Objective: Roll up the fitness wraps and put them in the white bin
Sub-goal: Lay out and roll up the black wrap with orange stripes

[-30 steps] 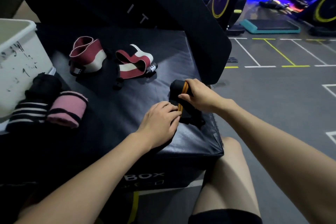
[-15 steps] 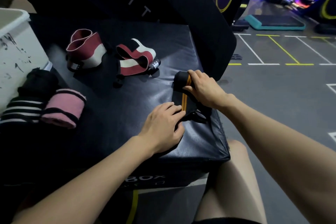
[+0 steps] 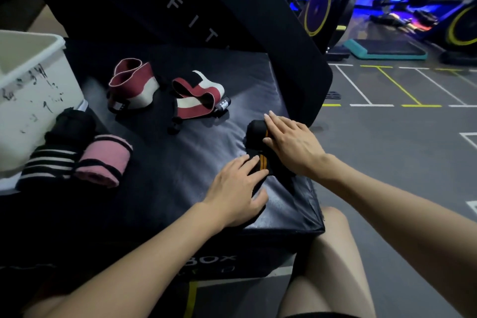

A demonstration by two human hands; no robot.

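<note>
- Wrap (image 3: 258, 147), black with orange stripes, lies near the front right corner of the padded black box (image 3: 180, 162), a surface too soft and low to call a desk.
- Its long axis runs from the person's near side away toward the far right edge; a bulged, rolled-looking end sits at the far end, and the flat striped tail points back toward the person.
- Right hand (image 3: 291, 144) lies over the far rolled end, fingers (image 3: 277, 121) stretched fairly straight across the top, pressing rather than gripping.
- Left hand (image 3: 235, 188) rests flat on the near tail, fingers spread and only slightly bent, tips touching the fabric just beside the orange stripes.
- Both hands touch the wrap, the right on the roll, the left on the loose tail, so rolling would likely travel along that axis toward the person.
- White bin (image 3: 33, 90) stands well apart at the far left, so the left hand is on the nearer side for dropping it in.
- Beside the bin lie a striped roll (image 3: 49, 165) and a pink roll (image 3: 103, 160); two red and white wraps (image 3: 131, 82) sit unrolled farther back.
</note>
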